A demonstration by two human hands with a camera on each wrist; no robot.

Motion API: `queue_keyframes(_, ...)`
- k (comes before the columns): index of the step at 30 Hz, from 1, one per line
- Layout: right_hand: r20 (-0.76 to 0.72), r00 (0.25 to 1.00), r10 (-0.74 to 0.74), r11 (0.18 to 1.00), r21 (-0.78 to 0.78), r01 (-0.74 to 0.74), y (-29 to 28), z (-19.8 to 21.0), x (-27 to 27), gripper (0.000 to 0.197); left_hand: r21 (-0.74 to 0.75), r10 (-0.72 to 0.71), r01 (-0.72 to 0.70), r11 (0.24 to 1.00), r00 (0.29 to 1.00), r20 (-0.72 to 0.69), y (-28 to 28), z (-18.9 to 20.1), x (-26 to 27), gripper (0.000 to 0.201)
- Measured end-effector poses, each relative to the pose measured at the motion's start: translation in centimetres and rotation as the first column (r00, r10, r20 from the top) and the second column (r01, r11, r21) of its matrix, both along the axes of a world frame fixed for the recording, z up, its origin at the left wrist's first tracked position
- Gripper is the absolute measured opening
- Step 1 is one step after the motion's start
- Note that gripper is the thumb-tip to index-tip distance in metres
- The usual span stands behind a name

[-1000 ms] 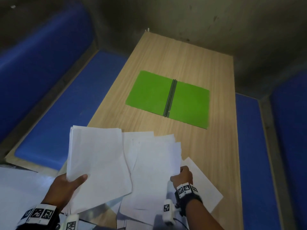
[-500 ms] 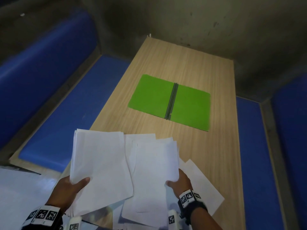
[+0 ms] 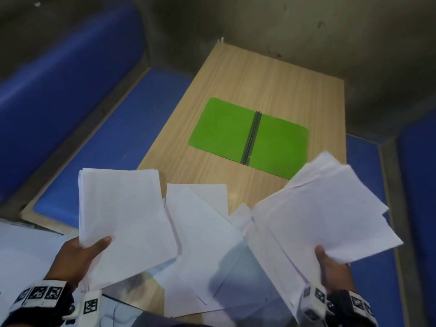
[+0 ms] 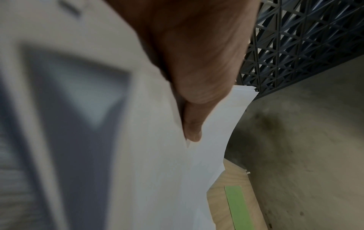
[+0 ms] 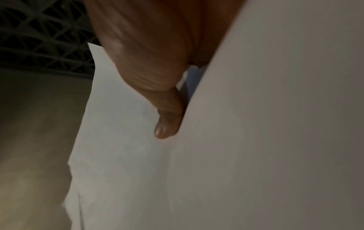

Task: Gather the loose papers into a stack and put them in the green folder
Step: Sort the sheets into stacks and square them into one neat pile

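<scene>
1. Plainly, the person stood mid-gather: the left hand (image 3: 80, 253) pinched a fairly neat batch of papers (image 3: 122, 220) at its near edge, thumb on top, in the lower left of the frame.
2. The right hand (image 3: 330, 267) pinched a second batch (image 3: 325, 215) in the lower right, thumb on top; those sheets were fanned and skewed, with corners sticking out at different angles.
3. Between the two batches, a few loose sheets (image 3: 200, 227) lay overlapping on the wooden table (image 3: 259, 74), not held by either hand.
4. The green folder (image 3: 250, 138) lay open and flat at the centre of the frame, well beyond the papers, with nothing on it.
5. To do this step well, I would say the two batches should be brought together first, then the loose sheets slid under or onto them.
6. The fanned batch looked likely to shed a sheet, so I judged a firmer pinch would help while it was moved.
7. Tapping the joined edges on the table would probably square the stack before it went across to the folder.
</scene>
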State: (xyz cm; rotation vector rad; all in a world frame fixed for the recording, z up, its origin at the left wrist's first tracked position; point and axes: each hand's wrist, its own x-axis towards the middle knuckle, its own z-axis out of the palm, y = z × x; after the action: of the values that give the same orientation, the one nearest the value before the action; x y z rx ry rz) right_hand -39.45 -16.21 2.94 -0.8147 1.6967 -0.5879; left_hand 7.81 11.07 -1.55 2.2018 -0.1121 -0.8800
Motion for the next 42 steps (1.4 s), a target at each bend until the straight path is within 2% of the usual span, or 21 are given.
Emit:
queue_keyframes(2, 0.036, 0.998, 0.046, 0.999, -0.005, -0.045, -0.2, 0.8, 1.1, 0.038, -0.014, 0.008, -0.008, 1.0, 1.0, 0.003, 0.2, 0.1, 0.0, 0.042)
queue_keyframes(3, 0.011, 0.996, 0.094, 0.995, -0.036, -0.093, -0.4, 1.1, 1.9, 0.027, -0.021, 0.01, -0.01, 1.0, 1.0, 0.003, 0.2, 0.1, -0.1, 0.041)
queue_keyframes(5, -0.032, 0.965, 0.259, 0.964, -0.052, -0.261, -1.2, 0.2, 4.6, 0.006, -0.037, 0.007, -0.007, 0.999, 1.0, -0.003, 0.3, 0.2, -0.3, 0.038)
queue_keyframes(6, -0.079, 0.932, 0.355, 0.932, -0.046, -0.359, -1.7, -0.7, 6.1, 0.019, -0.037, 0.004, -0.004, 0.999, 1.0, -0.008, 0.3, 0.1, -0.4, 0.035)
queue_keyframes(8, -0.119, 0.815, 0.567, 0.822, 0.021, -0.569, -2.6, -2.9, 9.4, 0.029, -0.027, -0.006, 0.006, 1.0, 1.0, -0.01, 0.3, 0.1, -0.8, 0.031)
queue_keyframes(10, -0.217, 0.613, 0.76, 0.642, 0.102, -0.76, -2.8, -4.9, 12.8, 0.031, -0.014, -0.013, 0.013, 1.0, 1.0, -0.007, 0.3, 0.0, -1.1, 0.03)
queue_keyframes(12, -0.358, 0.39, 0.849, 0.475, 0.19, -0.859, -2.7, -6.6, 15.7, 0.051, -0.015, -0.008, 0.008, 1.0, 1.0, -0.011, 0.4, -0.2, -1.2, 0.029)
queue_keyframes(14, -0.406, 0.298, 0.864, 0.419, 0.253, -0.872, -2.4, -7.6, 17.7, 0.073, -0.022, 0.011, -0.012, 1.0, 1.0, -0.023, 0.5, -0.4, -1.2, 0.027)
queue_keyframes(16, -0.412, 0.258, 0.874, 0.397, 0.299, -0.868, -2.2, -7.8, 19.0, 0.086, -0.025, 0.032, -0.033, 0.999, 0.999, -0.034, 0.7, -0.6, -1.2, 0.027)
queue_keyframes(18, -0.386, 0.257, 0.886, 0.394, 0.334, -0.856, -2.2, -7.7, 19.4, 0.088, -0.036, 0.052, -0.054, 0.998, 0.997, -0.054, 0.8, -0.4, -1.3, 0.025)
queue_keyframes(22, -0.36, 0.266, 0.894, 0.39, 0.333, -0.859, -1.8, -8.1, 19.0, 0.077, -0.031, 0.06, -0.062, 0.998, 0.997, -0.054, 0.7, -0.4, -1.2, 0.026)
queue_keyframes(27, -0.303, 0.379, 0.874, 0.462, 0.279, -0.842, -1.0, -8.6, 19.0, 0.054, -0.01, 0.045, -0.046, 0.999, 0.998, -0.044, 0.3, 0.1, -0.8, 0.029)
queue_keyframes(29, -0.287, 0.41, 0.866, 0.486, 0.29, -0.824, -0.9, -8.8, 19.2, 0.06, -0.005, 0.04, -0.041, 0.999, 0.998, -0.041, 0.1, 0.1, -0.7, 0.031)
queue_keyframes(31, -0.325, 0.406, 0.854, 0.502, 0.311, -0.807, -0.7, -9.0, 19.4, 0.075, -0.001, 0.03, -0.03, 1.0, 0.999, -0.033, 0.1, 0.2, -0.5, 0.034)
queue_keyframes(34, -0.365, 0.438, 0.822, 0.544, 0.271, -0.794, -0.6, -8.7, 19.5, 0.072, -0.009, 0.035, -0.036, 0.999, 0.999, -0.025, 0.3, 0.6, -0.5, 0.033)
queue_keyframes(37, -0.302, 0.534, 0.79, 0.592, 0.146, -0.793, -1.0, -7.7, 18.4, 0.043, -0.032, 0.076, -0.077, 0.997, 0.996, -0.036, 0.7, 1.0, 0.1, 0.037)
queue_keyframes(42, -0.139, 0.76, 0.635, 0.762, -0.051, -0.646, -2.6, -4.6, 13.3, 0.029, -0.111, 0.206, -0.208, 0.972, 0.978, -0.036, 1.2, 2.4, 1.5, 0.041)
